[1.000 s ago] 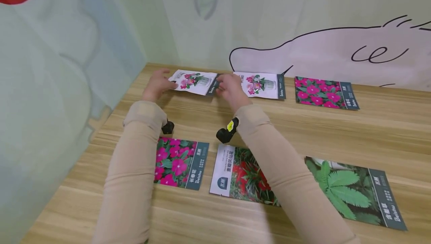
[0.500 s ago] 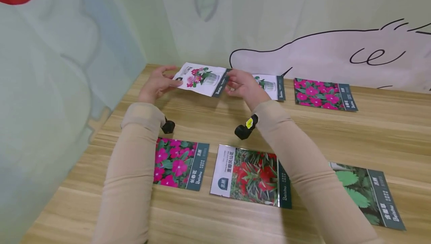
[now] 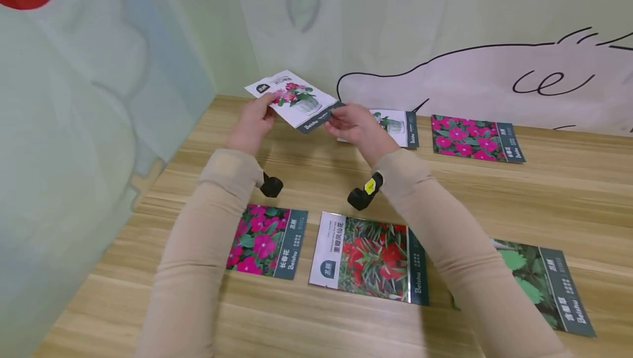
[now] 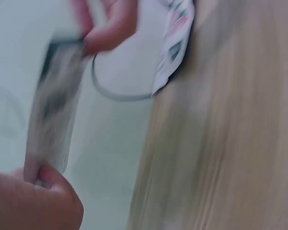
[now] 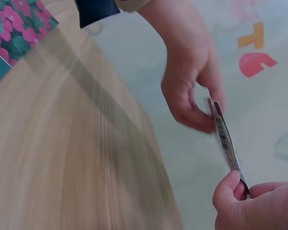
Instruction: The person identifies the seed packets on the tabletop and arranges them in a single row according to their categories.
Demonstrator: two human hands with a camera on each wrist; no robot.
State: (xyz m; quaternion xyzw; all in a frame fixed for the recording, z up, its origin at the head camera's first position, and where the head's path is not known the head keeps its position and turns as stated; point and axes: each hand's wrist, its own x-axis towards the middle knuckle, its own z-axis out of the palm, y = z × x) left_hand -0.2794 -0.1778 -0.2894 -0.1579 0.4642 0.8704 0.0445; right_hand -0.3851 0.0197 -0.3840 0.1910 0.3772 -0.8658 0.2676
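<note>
Both hands hold up a white seed packet point(image 3: 307, 99) with pink flowers in a glass pot and a dark green end band. My left hand point(image 3: 251, 123) pinches its left edge, thumb over the printed front. At the dark band, my right hand point(image 3: 357, 126) pinches the other end between thumb and fingers. The packet tilts above the table, and its thin side with a barcode shows in the right wrist view. A matching white packet point(image 3: 395, 122) lies on the table behind my right hand, partly hidden by it.
A pink-flower packet point(image 3: 475, 139) lies at the back right. Along the front lie another pink-flower packet point(image 3: 264, 244), a red-flower packet point(image 3: 376, 256) and a green-leaf packet point(image 3: 554, 286), partly under the right sleeve. Printed curtains point(image 3: 395, 23) border the wooden table point(image 3: 316, 325).
The white packet has risen off the table and turned, its left end swinging up and back. My right hand shifted right with it, and my left hand moved slightly right and up.
</note>
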